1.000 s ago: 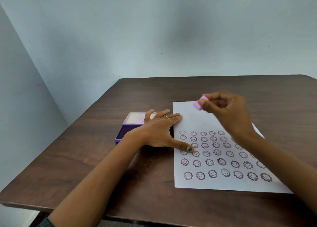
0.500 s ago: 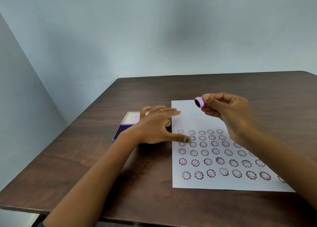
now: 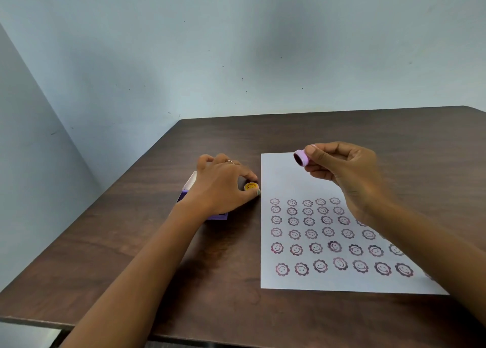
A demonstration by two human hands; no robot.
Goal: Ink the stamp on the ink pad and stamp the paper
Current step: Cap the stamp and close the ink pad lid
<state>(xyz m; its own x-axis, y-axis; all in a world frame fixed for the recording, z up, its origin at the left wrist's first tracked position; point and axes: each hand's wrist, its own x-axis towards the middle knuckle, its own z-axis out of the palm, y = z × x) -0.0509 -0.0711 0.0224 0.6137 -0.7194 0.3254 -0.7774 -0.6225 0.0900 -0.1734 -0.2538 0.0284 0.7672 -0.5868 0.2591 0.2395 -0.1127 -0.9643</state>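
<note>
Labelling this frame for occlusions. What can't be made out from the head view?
- Ink pad box: the left hand covers most of it, so the pad surface is hidden.
- Small yellow round piece: fingertips partly cover it; its face is too small to read.
- Paper: the right forearm hides the rightmost prints.
- Stamp in the right hand: its face is dark; the design is unreadable.

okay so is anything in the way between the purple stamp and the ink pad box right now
Yes. The left hand lies over the ink pad box, covering most of it, fingers at a small yellow piece. The stamp, in the right hand, is above the paper.
</note>
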